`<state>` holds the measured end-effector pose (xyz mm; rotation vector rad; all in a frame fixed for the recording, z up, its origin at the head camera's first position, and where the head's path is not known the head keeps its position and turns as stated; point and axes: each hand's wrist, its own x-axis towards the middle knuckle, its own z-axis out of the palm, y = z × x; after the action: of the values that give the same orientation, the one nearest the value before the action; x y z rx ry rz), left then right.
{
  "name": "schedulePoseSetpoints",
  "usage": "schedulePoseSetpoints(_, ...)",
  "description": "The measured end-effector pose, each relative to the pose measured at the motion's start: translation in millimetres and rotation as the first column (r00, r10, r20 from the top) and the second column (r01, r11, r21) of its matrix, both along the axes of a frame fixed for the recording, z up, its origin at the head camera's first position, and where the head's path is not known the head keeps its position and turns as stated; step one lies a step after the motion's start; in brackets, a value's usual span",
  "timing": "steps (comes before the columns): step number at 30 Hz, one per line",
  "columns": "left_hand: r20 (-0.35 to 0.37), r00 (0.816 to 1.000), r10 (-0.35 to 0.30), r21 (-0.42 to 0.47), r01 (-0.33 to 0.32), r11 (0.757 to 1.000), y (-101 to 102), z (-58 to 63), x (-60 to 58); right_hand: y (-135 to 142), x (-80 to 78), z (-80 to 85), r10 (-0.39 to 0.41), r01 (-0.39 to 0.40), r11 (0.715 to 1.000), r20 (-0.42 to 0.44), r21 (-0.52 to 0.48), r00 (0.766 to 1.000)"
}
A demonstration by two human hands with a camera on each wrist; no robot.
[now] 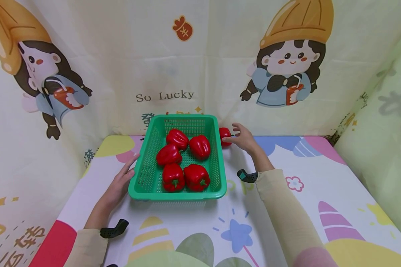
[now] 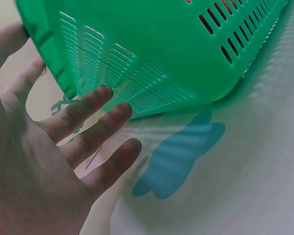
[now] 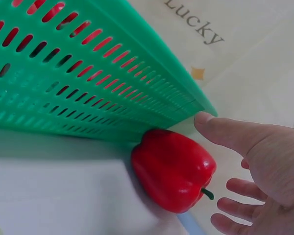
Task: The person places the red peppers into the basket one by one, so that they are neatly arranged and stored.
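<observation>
A green plastic basket (image 1: pixel 178 195) with slotted walls stands on the table and holds several red bell peppers (image 1: pixel 199 147). Outside its right wall lies another red bell pepper (image 3: pixel 174 169), its green stem toward my right hand (image 3: pixel 279 171). That hand is spread beside this pepper, thumb overlapping it in the head view, with nothing in its grasp. At the basket's left side is my left hand (image 1: pixel 120 181), its fingers extended along the wall. In the left wrist view its fingertips (image 2: pixel 122 111) lie right by the slotted side.
A patterned cloth (image 1: pixel 234 237) covers the table. Behind it hangs a cream printed curtain (image 1: pixel 220 74), close to the basket's far rim, with more printed fabric (image 1: pixel 381 111) along the right side. Black wrist cameras (image 1: pixel 114 228) sit on both forearms.
</observation>
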<state>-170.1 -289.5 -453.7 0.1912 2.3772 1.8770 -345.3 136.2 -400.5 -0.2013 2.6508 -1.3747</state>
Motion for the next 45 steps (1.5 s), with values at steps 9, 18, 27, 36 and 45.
schedulePoseSetpoints(9, -0.005, 1.000, -0.003, -0.004, 0.003, 1.000, -1, -0.9, 0.6, 0, -1.2, -5.2, -0.004, 0.004, 1.000, 0.010, -0.016, 1.000)
schedulePoseSetpoints(18, -0.010, 1.000, -0.003, -0.006, 0.003, 1.000, -3, -2.8, -1.5, 4, -7.3, -11.8, 0.001, -0.001, 1.000, 0.003, -0.030, 1.000)
schedulePoseSetpoints(27, -0.008, 1.000, -0.010, -0.002, 0.010, 1.000, -3, -3.3, -0.5, 4, -9.7, -12.2, -0.009, 0.010, 0.999, 0.028, -0.036, 1.000)
schedulePoseSetpoints(36, -0.019, 1.000, -0.006, 0.001, 0.006, 1.000, -3, -3.4, 0.3, 4, -14.1, -15.9, -0.001, 0.002, 1.000, 0.024, -0.023, 1.000)
schedulePoseSetpoints(45, -0.023, 1.000, 0.000, -0.009, 0.000, 1.000, -3, -3.5, 0.5, 1, -13.3, -22.0, -0.003, 0.004, 1.000, 0.047, -0.020, 0.999)
